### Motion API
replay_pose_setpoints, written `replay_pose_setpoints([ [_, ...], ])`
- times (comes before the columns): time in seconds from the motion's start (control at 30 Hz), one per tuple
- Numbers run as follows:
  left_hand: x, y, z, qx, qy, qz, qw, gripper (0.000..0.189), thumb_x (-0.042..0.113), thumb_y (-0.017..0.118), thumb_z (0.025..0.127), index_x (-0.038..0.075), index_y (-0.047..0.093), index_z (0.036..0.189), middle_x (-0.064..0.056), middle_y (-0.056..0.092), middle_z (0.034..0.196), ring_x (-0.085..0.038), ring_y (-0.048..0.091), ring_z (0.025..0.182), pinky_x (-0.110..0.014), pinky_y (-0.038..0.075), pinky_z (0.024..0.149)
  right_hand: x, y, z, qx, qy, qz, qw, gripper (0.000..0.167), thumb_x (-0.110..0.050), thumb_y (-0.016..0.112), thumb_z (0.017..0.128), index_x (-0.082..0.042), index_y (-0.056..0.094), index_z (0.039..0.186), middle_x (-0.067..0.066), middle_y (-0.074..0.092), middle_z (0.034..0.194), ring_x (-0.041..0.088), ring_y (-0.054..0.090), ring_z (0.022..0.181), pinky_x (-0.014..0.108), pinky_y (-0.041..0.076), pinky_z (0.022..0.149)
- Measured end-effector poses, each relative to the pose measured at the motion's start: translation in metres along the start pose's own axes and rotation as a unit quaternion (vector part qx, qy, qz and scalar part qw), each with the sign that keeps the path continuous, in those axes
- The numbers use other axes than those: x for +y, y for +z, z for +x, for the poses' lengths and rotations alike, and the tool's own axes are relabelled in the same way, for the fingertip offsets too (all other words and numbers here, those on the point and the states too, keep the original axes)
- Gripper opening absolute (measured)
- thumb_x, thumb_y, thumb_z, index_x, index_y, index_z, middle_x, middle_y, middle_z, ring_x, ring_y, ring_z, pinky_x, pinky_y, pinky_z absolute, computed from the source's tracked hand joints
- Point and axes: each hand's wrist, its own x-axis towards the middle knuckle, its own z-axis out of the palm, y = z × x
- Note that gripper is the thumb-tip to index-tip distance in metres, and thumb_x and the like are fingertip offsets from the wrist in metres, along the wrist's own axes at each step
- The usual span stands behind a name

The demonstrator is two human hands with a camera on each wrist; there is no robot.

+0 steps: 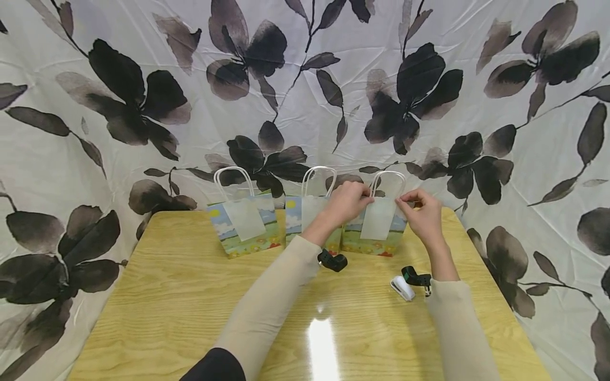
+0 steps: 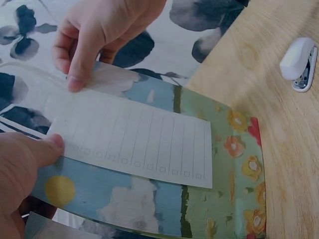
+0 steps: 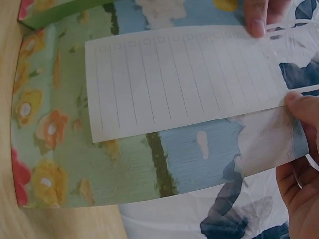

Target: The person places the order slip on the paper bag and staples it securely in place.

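A paper gift bag (image 1: 352, 244) painted with sky, grass and flowers stands at the right end of a row of three. On its front lies a white checklist sheet (image 1: 378, 219), lined and with small boxes, its top edge at the bag's rim under the white handles (image 1: 391, 172). My left hand (image 1: 351, 201) pinches the sheet's top left corner against the bag. At the opposite top corner, my right hand (image 1: 424, 214) pinches sheet and rim, its thumb in front and fingers behind, as the right wrist view shows. A white mini stapler (image 1: 402, 288) lies on the table nearby.
Two similar bags, the left bag (image 1: 276, 239) and the middle bag (image 1: 292, 225), stand alongside with white sheets on their fronts. All rest near the far edge of a wooden table (image 1: 190, 296). Behind hangs a flower-printed cloth (image 1: 333, 127). My left forearm crosses before the middle bag.
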Motion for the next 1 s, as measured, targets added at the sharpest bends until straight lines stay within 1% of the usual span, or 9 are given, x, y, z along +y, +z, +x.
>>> replay_pose_setpoints([
  [0.17,0.000,0.001,0.000,0.011,-0.001,-0.001,0.9999,0.018,0.030,0.066,0.094,0.019,0.066,0.080,0.009,0.059,0.070,-0.009,0.051,0.055,-0.024,0.040,0.052,0.001,0.000,0.000,-0.003,-0.003,0.000,1.0000,0.007,0.008,0.071,0.084,0.011,0.065,0.084,0.023,0.066,0.082,0.011,0.056,0.070,0.016,0.042,0.063],
  [0.23,0.000,0.002,-0.001,0.010,-0.002,-0.001,1.0000,0.021,0.030,0.066,0.095,0.018,0.065,0.077,0.007,0.058,0.068,-0.010,0.049,0.054,-0.024,0.038,0.051,0.002,0.000,-0.001,-0.003,-0.001,0.004,1.0000,0.007,0.008,0.071,0.084,0.012,0.065,0.083,0.024,0.066,0.083,0.014,0.057,0.072,0.017,0.043,0.065],
  [0.37,0.000,0.003,-0.001,0.004,-0.001,-0.006,1.0000,0.026,0.030,0.065,0.095,0.017,0.061,0.073,0.004,0.054,0.064,-0.010,0.045,0.051,-0.024,0.035,0.050,0.020,-0.004,-0.004,0.011,0.008,0.013,0.9998,0.010,0.005,0.074,0.083,0.010,0.064,0.083,0.023,0.068,0.091,0.013,0.060,0.082,0.025,0.047,0.071],
  [0.47,0.001,0.003,-0.001,0.005,0.006,-0.010,0.9999,0.026,0.030,0.065,0.095,0.017,0.061,0.073,0.004,0.053,0.063,-0.009,0.044,0.050,-0.024,0.034,0.050,0.033,-0.012,-0.009,0.033,0.028,0.010,0.9990,0.011,0.000,0.075,0.084,0.007,0.066,0.085,0.019,0.069,0.097,0.006,0.060,0.087,0.026,0.047,0.076],
  [0.6,0.002,0.003,-0.001,0.009,0.008,-0.010,0.9999,0.024,0.030,0.065,0.095,0.017,0.065,0.076,0.005,0.055,0.064,-0.010,0.045,0.050,-0.024,0.035,0.049,0.036,-0.027,-0.024,0.043,0.072,-0.009,0.9965,0.014,-0.011,0.073,0.088,0.002,0.067,0.088,0.011,0.068,0.095,0.000,0.057,0.084,0.019,0.045,0.074],
  [0.7,0.002,0.002,-0.002,0.009,0.005,-0.007,0.9999,0.021,0.030,0.065,0.095,0.017,0.068,0.078,0.006,0.057,0.066,-0.010,0.048,0.051,-0.024,0.036,0.049,0.035,-0.036,-0.041,0.014,0.101,-0.040,0.9940,0.018,-0.018,0.071,0.091,0.000,0.068,0.091,0.008,0.066,0.092,0.001,0.057,0.082,0.016,0.045,0.070],
  [0.83,0.002,0.001,-0.003,0.010,0.000,-0.004,0.9999,0.018,0.030,0.066,0.095,0.019,0.068,0.081,0.008,0.058,0.069,-0.009,0.050,0.053,-0.024,0.038,0.051,0.038,-0.044,-0.068,-0.055,0.123,-0.091,0.9867,0.023,-0.025,0.067,0.094,-0.003,0.069,0.095,0.009,0.067,0.093,0.010,0.059,0.084,0.016,0.046,0.067],
  [0.9,0.002,0.001,-0.003,0.009,-0.001,-0.006,0.9999,0.018,0.030,0.066,0.095,0.019,0.067,0.081,0.008,0.058,0.069,-0.009,0.049,0.053,-0.025,0.039,0.052,0.042,-0.046,-0.081,-0.085,0.132,-0.112,0.9812,0.025,-0.029,0.066,0.095,-0.004,0.069,0.097,0.009,0.067,0.094,0.017,0.061,0.086,0.021,0.048,0.068],
  [1.0,0.002,0.001,-0.003,0.007,0.001,-0.007,0.9999,0.019,0.030,0.065,0.095,0.019,0.067,0.081,0.007,0.058,0.069,-0.009,0.049,0.054,-0.025,0.039,0.053,0.048,-0.048,-0.102,-0.119,0.157,-0.123,0.9726,0.027,-0.032,0.066,0.094,-0.006,0.068,0.099,0.010,0.067,0.096,0.025,0.062,0.088,0.031,0.050,0.070],
])
